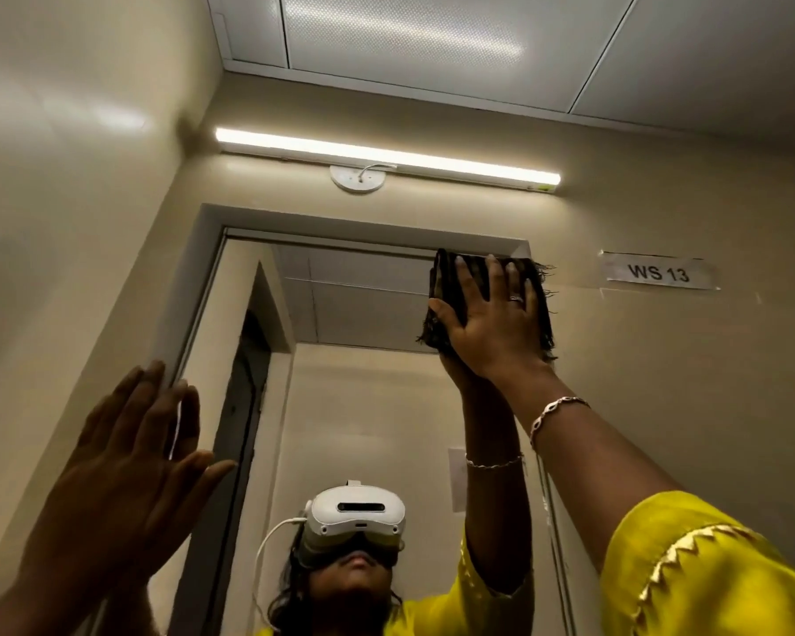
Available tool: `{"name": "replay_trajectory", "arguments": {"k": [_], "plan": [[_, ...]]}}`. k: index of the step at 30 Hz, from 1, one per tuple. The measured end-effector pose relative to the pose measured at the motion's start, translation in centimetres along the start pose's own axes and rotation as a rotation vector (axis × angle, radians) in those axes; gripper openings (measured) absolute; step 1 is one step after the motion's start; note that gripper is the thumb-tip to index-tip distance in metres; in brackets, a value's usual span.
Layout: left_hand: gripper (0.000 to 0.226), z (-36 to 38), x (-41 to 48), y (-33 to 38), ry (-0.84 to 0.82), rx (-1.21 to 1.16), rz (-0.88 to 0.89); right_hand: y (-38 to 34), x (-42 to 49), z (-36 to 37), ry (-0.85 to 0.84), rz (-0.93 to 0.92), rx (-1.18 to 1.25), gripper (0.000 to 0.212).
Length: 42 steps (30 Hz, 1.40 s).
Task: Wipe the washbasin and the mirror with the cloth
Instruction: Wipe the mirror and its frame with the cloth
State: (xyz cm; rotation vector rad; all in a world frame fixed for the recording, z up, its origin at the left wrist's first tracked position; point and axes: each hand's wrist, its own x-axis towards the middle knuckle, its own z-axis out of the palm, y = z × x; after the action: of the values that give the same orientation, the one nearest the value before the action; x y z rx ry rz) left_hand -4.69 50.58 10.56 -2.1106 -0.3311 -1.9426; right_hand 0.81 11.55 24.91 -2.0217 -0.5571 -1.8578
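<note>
**Right hand flat on the cloth, high in the mirror's corner**

The right hand lies spread, fingers straight and apart, and its palm presses the dark fringed cloth against the glass. The cloth lies directly under the palm, folded into a pad with its long side running up along the fingers and its frayed edge showing past the little finger. Hand and cloth sit at the mirror's upper right corner, tight under the top of the grey frame, so nearly all the remaining glass lies leftward and downward of the hand. A sideways or downward sweep looks like the natural next stroke.

The left hand is raised low and well to the left, open and holding nothing, near the frame's left side. Whether it touches is unclear.

The hand covers most of the cloth. The mirror's lower part is cut off, the washbasin is out of view, and no streaks can be made out on the glass.
</note>
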Motion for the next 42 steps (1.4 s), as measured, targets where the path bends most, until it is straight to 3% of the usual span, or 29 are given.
{"name": "replay_trajectory", "arguments": {"k": [3, 9, 26, 35, 42], "plan": [[0.089, -6.7, -1.0, 4.9, 0.040, -0.029, 0.009, -0.5, 0.1, 0.3, 0.010, 0.045, 0.014, 0.063], [0.080, -10.3, -1.9, 7.9, 0.108, -0.098, -0.021, -4.0, 0.1, 0.7, 0.000, 0.133, 0.068, 0.062], [0.078, -10.3, -1.9, 7.9, 0.170, -0.036, 0.003, -20.5, 0.6, 1.5, 0.015, -0.054, 0.160, 0.063], [0.079, -10.1, -1.9, 7.7, 0.155, 0.002, 0.021, -23.2, 0.9, 1.1, -0.034, -0.157, 0.150, 0.061], [0.075, -10.1, -2.0, 7.7, 0.199, 0.039, 0.051, -21.9, 1.8, 1.1, -0.024, -0.398, 0.120, 0.062]]}}
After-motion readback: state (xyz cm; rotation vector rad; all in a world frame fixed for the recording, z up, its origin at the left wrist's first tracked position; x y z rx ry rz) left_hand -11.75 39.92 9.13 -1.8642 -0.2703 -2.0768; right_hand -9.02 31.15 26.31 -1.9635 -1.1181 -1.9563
